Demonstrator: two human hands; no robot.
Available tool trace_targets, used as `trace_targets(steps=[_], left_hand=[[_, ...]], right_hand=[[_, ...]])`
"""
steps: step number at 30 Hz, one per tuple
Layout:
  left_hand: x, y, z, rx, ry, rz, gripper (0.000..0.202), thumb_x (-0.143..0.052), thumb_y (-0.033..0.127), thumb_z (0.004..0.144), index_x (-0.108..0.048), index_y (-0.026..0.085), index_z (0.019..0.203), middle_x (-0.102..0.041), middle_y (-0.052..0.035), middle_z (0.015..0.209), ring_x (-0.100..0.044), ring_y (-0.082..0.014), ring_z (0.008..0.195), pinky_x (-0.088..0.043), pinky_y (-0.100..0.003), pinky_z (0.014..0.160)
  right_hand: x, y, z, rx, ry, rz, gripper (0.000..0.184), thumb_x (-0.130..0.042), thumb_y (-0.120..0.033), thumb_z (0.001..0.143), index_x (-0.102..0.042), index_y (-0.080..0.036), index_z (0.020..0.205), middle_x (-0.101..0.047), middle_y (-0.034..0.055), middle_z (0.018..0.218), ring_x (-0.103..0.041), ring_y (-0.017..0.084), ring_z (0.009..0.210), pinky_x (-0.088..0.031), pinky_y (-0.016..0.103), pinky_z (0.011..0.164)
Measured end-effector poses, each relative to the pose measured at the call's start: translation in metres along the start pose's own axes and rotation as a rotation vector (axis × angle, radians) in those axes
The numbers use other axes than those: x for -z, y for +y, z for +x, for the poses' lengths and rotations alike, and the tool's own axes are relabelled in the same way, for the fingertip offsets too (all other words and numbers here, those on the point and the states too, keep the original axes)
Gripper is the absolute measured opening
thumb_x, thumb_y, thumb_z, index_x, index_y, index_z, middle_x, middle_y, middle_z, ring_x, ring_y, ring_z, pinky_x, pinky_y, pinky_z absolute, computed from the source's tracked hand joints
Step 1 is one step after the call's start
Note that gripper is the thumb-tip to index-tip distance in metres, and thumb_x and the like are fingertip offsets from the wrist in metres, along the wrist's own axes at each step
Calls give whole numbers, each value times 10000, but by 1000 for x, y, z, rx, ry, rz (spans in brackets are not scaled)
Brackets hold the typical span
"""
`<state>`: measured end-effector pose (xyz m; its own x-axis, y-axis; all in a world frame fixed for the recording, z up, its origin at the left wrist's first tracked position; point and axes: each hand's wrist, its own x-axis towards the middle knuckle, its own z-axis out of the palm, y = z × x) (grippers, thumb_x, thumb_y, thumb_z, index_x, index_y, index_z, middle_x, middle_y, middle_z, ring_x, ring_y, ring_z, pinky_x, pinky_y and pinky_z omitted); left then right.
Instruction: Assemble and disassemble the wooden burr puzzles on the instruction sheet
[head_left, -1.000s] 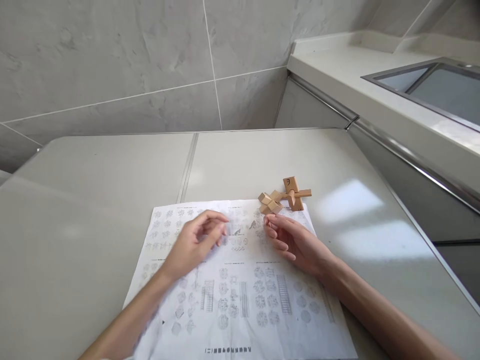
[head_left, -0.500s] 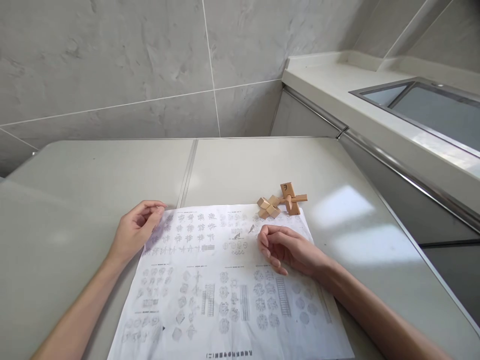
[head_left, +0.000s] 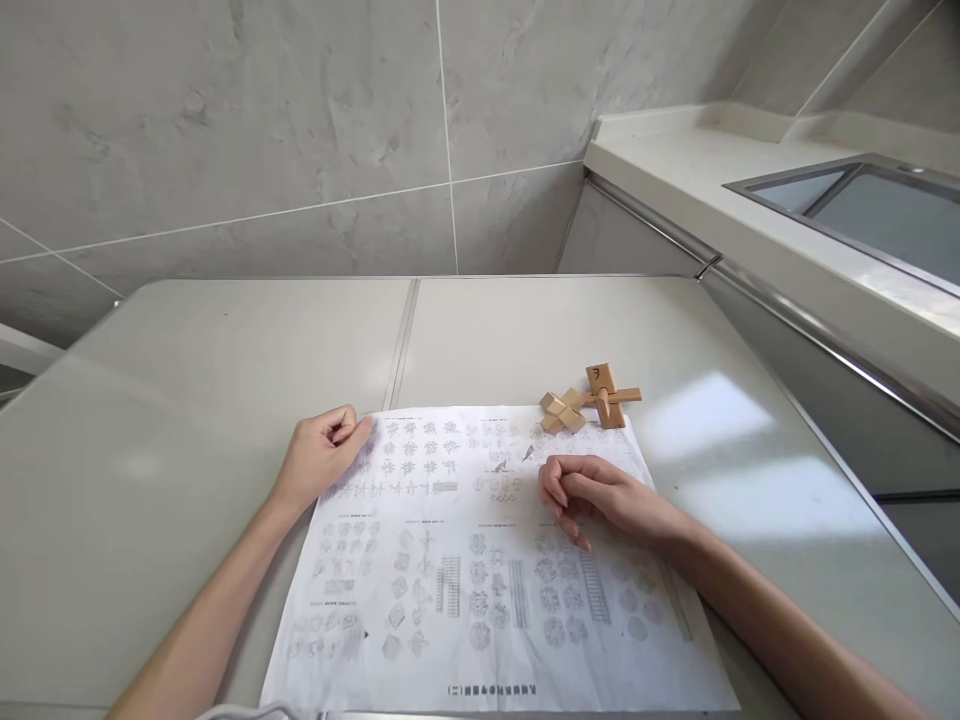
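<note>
A large white printed sheet [head_left: 487,645] covered with puzzle diagrams lies on the table, its printing upside down from where I sit. At its far left corner rests my left hand [head_left: 324,457], fingers curled in and the thumb lying along the paper's edge; nothing shows in it. My right hand [head_left: 592,495] lies on the right part of the sheet, loosely bent with fingers apart, holding nothing. Just beyond it, a small wooden burr puzzle [head_left: 562,411] sits on the sheet's far edge, touching a cross-shaped wooden puzzle [head_left: 609,396] with a dark mark on top.
The pale table [head_left: 187,370] has a seam running across it and reaches back to a grey tiled wall [head_left: 300,110]. On the right stands a counter [head_left: 660,160] with a sink [head_left: 885,210]. A white curved object [head_left: 247,712] shows at the bottom edge.
My left hand has curled its fingers in more. My right hand stays almost still. The whole view has shifted, so things appear further right; the puzzles remain in place on the sheet.
</note>
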<state>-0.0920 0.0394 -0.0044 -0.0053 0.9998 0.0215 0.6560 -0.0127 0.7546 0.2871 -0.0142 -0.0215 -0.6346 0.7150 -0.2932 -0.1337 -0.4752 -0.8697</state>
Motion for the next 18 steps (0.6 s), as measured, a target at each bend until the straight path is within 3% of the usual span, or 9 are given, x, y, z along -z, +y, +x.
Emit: trace_targets(steps=[5,10,15,18], left_hand=[[1,1,0,8,-10,-9,491,-621,376,906,-182,241,734,-206,51,673,-204,-111,593,-203,-255,555],[2,1,0,4,-15,-12,480,-619,366,903,-190,241,727,-211,54,667,-211,-108,588,-209,-248,553],[1,4,0,17,-23,-8,483,-625,368,899,-193,241,725,-214,56,659,-218,-103,568,-212,-242,546],[1,5,0,17,-23,0,488,-627,385,900,-201,239,713,-219,56,655,-231,-100,554,-216,-240,540]], right_hand=[[-7,-9,-7,-69,29,-175,232,-463,-195,973,-523,-219,750,-512,-27,701,-538,138,576,-452,290,612],[-19,-26,-25,-146,69,-674,278,-419,-154,972,-469,-224,708,-516,-13,659,-458,156,611,-350,300,599],[-24,-30,-42,43,32,-1313,313,-466,-101,938,-331,-233,689,-411,-21,627,-236,145,528,-185,339,541],[-22,-32,-49,86,12,-1513,314,-487,-44,868,-327,-235,677,-407,-18,594,-170,139,488,-137,352,523]])
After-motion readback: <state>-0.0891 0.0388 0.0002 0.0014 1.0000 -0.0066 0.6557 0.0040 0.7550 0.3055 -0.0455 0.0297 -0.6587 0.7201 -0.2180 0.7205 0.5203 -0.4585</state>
